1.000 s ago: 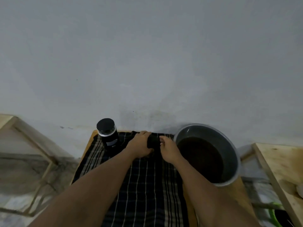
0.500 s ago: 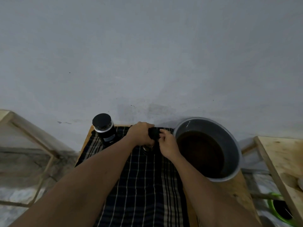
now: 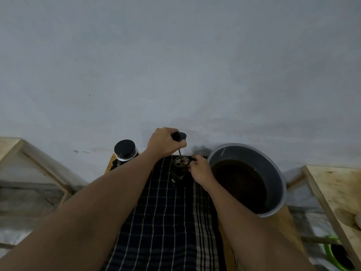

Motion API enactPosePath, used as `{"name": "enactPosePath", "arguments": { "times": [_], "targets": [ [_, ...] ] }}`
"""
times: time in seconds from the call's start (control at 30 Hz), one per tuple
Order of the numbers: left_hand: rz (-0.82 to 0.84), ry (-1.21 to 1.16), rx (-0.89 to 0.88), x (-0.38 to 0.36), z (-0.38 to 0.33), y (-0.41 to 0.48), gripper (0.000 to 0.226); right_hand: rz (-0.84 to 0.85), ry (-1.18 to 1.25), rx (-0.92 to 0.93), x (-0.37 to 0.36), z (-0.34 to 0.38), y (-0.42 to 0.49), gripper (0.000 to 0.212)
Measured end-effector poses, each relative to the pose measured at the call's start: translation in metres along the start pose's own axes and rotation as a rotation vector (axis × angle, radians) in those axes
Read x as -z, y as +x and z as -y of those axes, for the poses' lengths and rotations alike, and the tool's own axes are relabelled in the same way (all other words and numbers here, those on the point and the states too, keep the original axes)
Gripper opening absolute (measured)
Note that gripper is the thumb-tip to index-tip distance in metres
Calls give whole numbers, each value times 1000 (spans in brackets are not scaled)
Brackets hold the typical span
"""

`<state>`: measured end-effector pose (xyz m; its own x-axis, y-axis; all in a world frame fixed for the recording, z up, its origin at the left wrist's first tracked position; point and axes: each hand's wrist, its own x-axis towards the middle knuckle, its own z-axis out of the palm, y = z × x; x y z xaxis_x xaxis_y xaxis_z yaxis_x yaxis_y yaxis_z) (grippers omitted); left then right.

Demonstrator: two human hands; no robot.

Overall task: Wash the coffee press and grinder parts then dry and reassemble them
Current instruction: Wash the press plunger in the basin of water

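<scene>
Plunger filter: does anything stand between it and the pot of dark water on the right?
Yes. The right hand, holding the glass press body, sits directly between the plunger filter and the pot. The left hand holds the plunger by its top.

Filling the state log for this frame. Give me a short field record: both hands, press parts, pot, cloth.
left hand: grips plunger lid, held above the carafe
plunger filter: on thin rod, at or just above the carafe mouth
right hand: grips carafe near its top
carafe: upright on checked cloth
pot: right of the cloth, holds dark liquid
black-lidded jar: far left of the cloth, untouched
</scene>
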<state>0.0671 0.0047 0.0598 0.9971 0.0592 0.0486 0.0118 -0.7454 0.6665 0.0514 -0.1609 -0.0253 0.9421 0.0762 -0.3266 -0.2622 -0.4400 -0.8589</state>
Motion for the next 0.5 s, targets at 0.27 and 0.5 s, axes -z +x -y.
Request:
{"name": "enactPosePath", "arguments": {
  "times": [0.27,0.5],
  "targets": [
    [-40,-193,115,-28,-53,-5,28,-247,241,-1,54,-9,-14,41],
    [113,-177,306,-109,-110,-23,38,-184,226,-151,157,-76,-21,41]
  ]
}}
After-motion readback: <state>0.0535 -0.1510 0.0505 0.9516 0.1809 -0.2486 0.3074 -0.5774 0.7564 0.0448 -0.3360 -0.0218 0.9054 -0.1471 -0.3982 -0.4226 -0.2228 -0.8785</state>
